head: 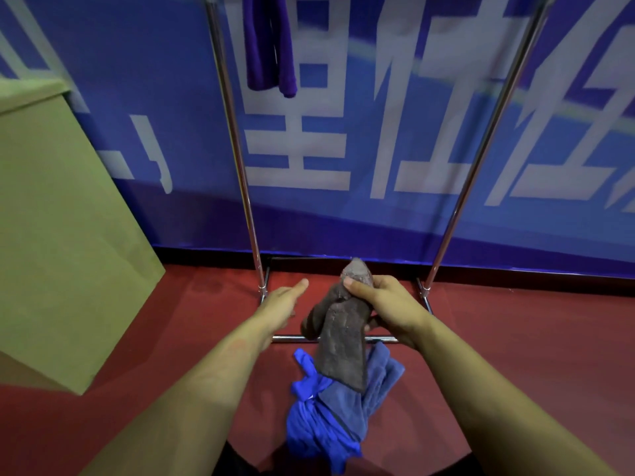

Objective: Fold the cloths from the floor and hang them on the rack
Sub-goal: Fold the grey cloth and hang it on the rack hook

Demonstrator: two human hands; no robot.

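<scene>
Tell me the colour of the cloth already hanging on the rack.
Purple cloth, draped over the rack at its left end; the head view shows it.

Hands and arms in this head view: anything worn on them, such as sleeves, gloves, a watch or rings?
Nothing worn shows. The left hand and right hand are bare, with no gloves, and no rings are visible. Both forearms are bare as far as the bottom edge of the frame: no sleeves, watch or bands in view. The fingers look short-nailed.
</scene>
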